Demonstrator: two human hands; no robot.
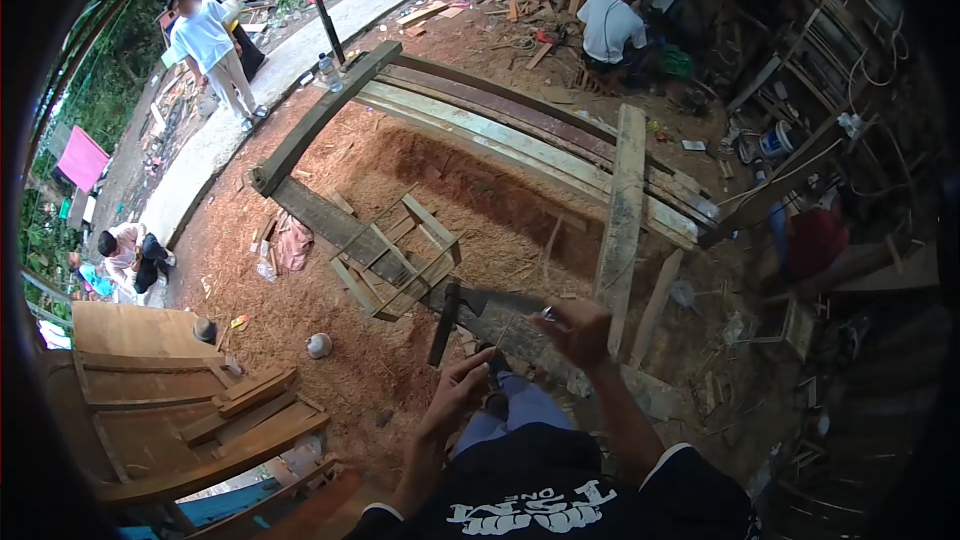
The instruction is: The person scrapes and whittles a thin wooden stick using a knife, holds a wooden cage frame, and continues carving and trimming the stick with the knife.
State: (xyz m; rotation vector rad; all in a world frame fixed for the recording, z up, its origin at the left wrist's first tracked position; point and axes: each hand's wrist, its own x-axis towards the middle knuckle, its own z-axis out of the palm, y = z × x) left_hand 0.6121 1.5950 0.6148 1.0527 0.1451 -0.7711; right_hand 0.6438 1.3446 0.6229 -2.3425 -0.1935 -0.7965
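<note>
My left hand [462, 390] is closed, with a thin rod [503, 335] pinched upright at its fingertips. My right hand [580, 332] is also closed, a little higher and to the right; a small shiny bit shows at its fingers, but what it grips is unclear. A dark, flat blade-like shape [495, 300] runs left from that hand, blurred; whether the hand holds it I cannot tell. Beside its left end is a dark wooden block [445, 325]. Just beyond, a small frame of wooden slats [395, 260] rests on a long plank [325, 215].
Long painted boards [500, 145] lie across beams at the back, with a crosswise plank [622, 210] on the right. Sawdust covers the ground. Wooden panels [150, 380] stand at lower left. One person [612, 30] crouches at the back; others are near the concrete path [200, 170].
</note>
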